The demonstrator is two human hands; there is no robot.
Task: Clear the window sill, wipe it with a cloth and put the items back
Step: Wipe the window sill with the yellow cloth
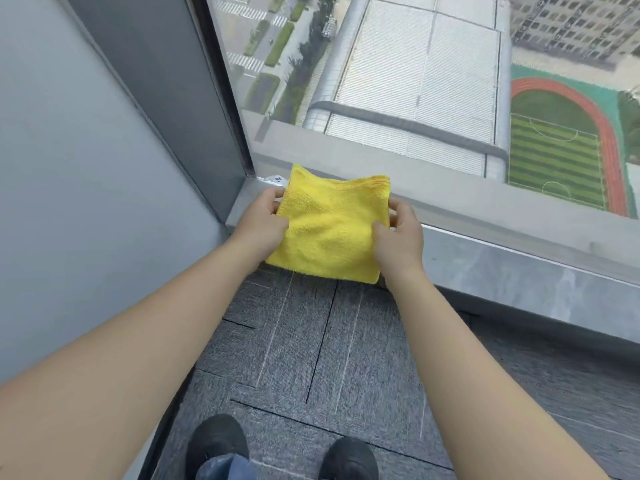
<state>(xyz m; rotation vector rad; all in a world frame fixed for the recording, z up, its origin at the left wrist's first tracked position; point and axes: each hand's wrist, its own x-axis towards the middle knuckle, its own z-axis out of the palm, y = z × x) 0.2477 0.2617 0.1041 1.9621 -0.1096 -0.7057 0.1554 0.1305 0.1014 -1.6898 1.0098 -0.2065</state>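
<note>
Yellow cloth [330, 230]: folded square, held flat above near edge of window sill [485, 258], at its left end. Left hand [259, 225] pinches left edge, right hand [398, 233] pinches right edge (2 grips, level, equally near). Sill's long axis runs away to cloth's right. Small white item [275, 180] in sill corner behind cloth, partly hidden; may obstruct wiping. Grey carpet [311, 358] below sill.

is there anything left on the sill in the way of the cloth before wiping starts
Almost nothing. Both hands, left and right, hold the yellow cloth over the sill's left corner. One small white item shows at that corner, behind the cloth's top edge. The rest of the visible sill looks bare.
</note>
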